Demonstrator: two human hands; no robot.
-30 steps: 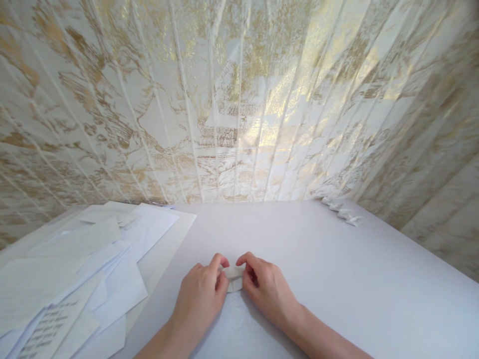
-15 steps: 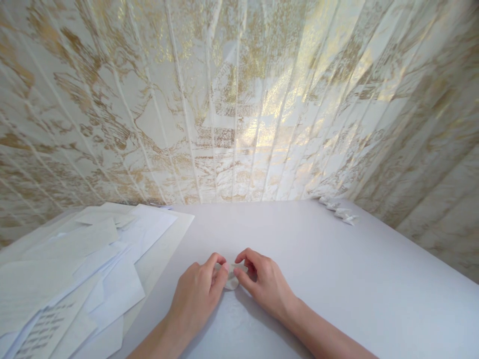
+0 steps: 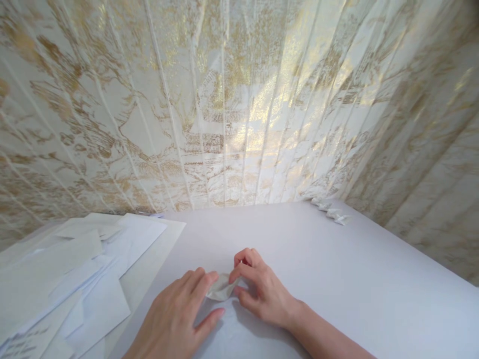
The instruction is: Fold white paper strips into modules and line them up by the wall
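A small, pale piece of folded paper (image 3: pixel 220 293) stands on the table between my two hands, its sides bowed so that it looks hollow at the top. My right hand (image 3: pixel 260 286) has its thumb and index finger closed on the paper's right end. At the left end, the fingertips of my left hand (image 3: pixel 179 309) rest against the paper. That hand's thumb is spread away from its fingers, over the tabletop. The fingers hide both ends of the paper.
Loose white paper sheets (image 3: pixel 108 294), some printed, lie in a heap on the left of the white table (image 3: pixel 337 289). Several small folded paper shapes (image 3: pixel 333 213) sit at the back right corner. A gold-patterned curtain (image 3: pixel 209 124) hangs behind the table.
My left hand has moved down and left, its pinch opened into spread fingers. The paper has shifted slightly left and shows more between my hands. The view has turned a little right.
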